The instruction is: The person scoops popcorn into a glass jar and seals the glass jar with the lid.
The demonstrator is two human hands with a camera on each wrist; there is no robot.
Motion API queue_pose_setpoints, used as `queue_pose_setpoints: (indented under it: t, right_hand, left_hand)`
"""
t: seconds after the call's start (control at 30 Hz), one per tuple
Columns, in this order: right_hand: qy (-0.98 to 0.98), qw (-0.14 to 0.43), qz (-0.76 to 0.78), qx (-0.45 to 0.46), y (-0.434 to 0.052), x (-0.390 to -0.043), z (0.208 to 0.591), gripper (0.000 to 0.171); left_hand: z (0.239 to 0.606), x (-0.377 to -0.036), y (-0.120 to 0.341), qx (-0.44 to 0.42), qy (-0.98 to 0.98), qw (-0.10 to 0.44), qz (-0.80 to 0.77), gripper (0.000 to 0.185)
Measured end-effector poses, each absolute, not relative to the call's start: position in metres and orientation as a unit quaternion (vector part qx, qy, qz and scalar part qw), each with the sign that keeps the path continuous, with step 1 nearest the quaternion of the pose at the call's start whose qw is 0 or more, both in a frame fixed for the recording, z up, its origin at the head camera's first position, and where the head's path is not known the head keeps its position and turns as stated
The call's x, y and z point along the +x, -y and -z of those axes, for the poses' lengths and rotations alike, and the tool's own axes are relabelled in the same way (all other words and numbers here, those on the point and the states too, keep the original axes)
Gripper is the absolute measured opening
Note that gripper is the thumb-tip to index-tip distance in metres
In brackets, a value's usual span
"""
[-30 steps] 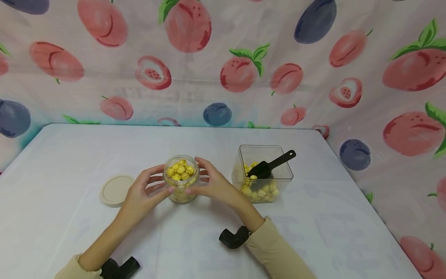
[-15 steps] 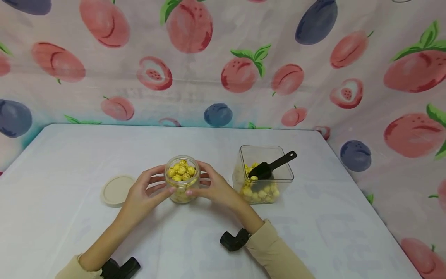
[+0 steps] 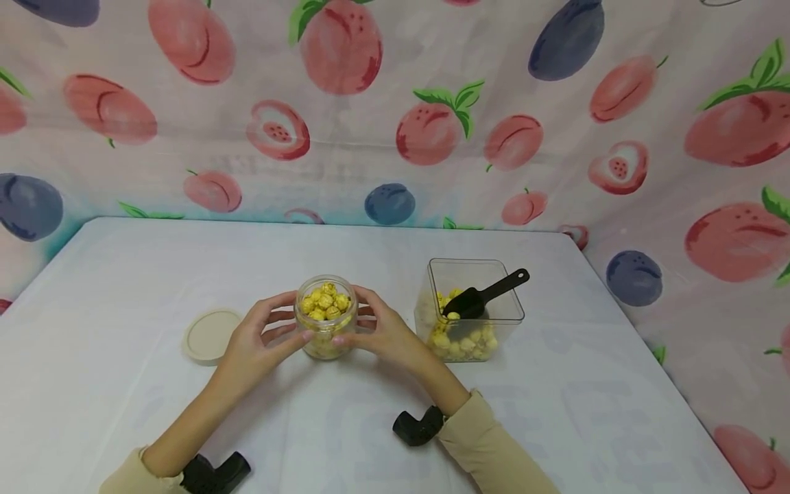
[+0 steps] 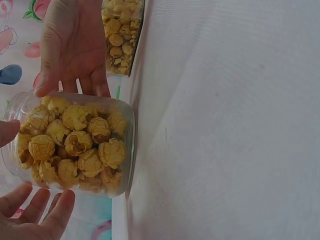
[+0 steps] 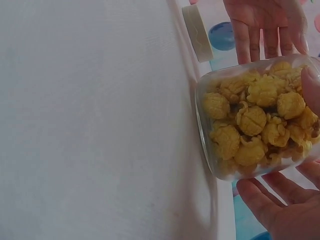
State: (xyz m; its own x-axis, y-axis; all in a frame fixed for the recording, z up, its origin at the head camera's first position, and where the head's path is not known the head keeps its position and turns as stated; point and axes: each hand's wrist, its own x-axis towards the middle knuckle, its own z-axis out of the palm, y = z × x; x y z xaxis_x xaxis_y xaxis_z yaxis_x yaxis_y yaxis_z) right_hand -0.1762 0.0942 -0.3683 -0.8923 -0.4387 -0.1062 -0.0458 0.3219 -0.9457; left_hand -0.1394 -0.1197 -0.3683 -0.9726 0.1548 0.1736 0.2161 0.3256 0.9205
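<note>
A small clear jar [image 3: 325, 317] full of yellow popcorn stands upright and lidless on the white table [image 3: 395, 254]. Both hands cup it. My left hand [image 3: 280, 324] wraps its left side with the thumb pressed on the front. On the other side my right hand [image 3: 367, 322] does the same. The left wrist view shows the jar [image 4: 75, 145] between my left fingers [image 4: 35, 212] and my right hand [image 4: 75, 45]. In the right wrist view the jar [image 5: 255, 117] lies between my right fingers [image 5: 272, 202] and my left hand [image 5: 262, 25].
A round beige lid [image 3: 210, 334] lies flat left of the jar, also seen as the lid [image 5: 197, 32]. Right of the jar stands a square clear container [image 3: 509, 317] of popcorn with a black scoop [image 3: 484, 296] in it. Fruit-print cloth backs the table.
My right hand has drawn in against the jar's side. The left hand and the jar have stayed where they were.
</note>
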Motion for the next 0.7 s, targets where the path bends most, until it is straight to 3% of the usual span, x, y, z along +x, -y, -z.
queue_pose_setpoints:
  t: [0.4,0.7]
  right_hand:
    - [-0.79,0.176,0.568,-0.151,-0.095,-0.176,0.371,0.08]
    - [-0.791,0.176,0.566,-0.151,-0.095,-0.176,0.37,0.08]
  left_hand:
    - [0.362,-0.149,0.14,-0.129,0.834,0.079,0.531,0.055]
    - [0.352,-0.158,0.173,-0.114,0.896,0.055,0.427,0.064]
